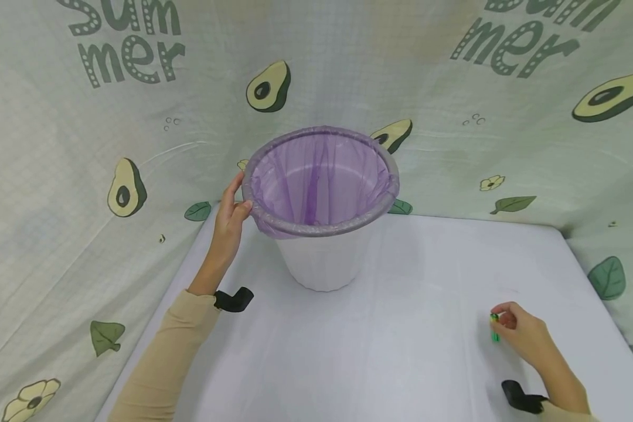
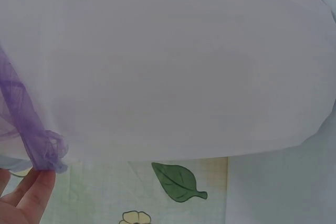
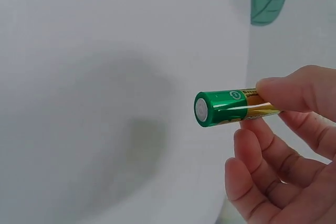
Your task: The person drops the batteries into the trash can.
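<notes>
A white trash bin [image 1: 324, 264] stands on the table, a purple bag [image 1: 316, 181] lining it and folded over its grey rim [image 1: 316, 230]. My left hand [image 1: 231, 214] holds the bin at the left of its rim, thumb tip on the edge. In the left wrist view, fingertips [image 2: 41, 187] touch the gathered bag edge [image 2: 44, 148] against the white wall of the bin. Far to the right, my right hand [image 1: 524, 331] pinches a green and gold battery [image 3: 226, 107] between thumb and fingers. Its flat silver end points away from the hand.
A white cloth covers the table [image 1: 401, 340]. Behind and beside it hangs a pale curtain [image 1: 327, 35] printed with avocados, leaves and lettering. Each wrist wears a black mount, one by the left sleeve [image 1: 234, 299] and one by the right wrist [image 1: 522, 398].
</notes>
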Available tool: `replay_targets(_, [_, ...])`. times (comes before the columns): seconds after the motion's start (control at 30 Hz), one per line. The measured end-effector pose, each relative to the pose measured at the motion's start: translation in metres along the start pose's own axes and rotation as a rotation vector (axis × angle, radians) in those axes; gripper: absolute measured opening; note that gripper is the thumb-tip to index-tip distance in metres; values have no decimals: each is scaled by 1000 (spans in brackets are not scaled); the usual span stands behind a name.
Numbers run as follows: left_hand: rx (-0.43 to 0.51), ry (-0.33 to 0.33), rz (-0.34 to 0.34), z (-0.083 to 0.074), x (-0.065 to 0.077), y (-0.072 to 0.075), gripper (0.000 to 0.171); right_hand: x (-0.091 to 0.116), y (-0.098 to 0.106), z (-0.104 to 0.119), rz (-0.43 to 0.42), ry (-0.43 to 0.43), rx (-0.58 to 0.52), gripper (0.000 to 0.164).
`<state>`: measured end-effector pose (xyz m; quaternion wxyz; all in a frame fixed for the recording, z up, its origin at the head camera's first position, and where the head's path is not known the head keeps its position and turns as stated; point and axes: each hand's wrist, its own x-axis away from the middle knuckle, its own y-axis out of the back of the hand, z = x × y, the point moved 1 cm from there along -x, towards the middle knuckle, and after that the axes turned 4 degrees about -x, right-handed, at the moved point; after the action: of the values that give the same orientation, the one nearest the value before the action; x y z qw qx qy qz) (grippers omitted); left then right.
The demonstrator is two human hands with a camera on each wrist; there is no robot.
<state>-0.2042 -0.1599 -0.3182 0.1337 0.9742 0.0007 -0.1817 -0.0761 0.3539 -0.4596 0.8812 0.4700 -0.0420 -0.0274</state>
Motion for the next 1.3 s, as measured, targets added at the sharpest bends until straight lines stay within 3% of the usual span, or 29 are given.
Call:
replay_targets(0.43, [-3,5,0,-1,1,0,57,-32,45,65,-101,271,-51,22])
replay_targets(0.8, [-2,-2,6,1,0,0,57,-58,80,133,-116,423,-92,18])
replay_targets(1.3, [-20,-12,4,1,0,0,57,-79,120,211,-113,477,-117,20])
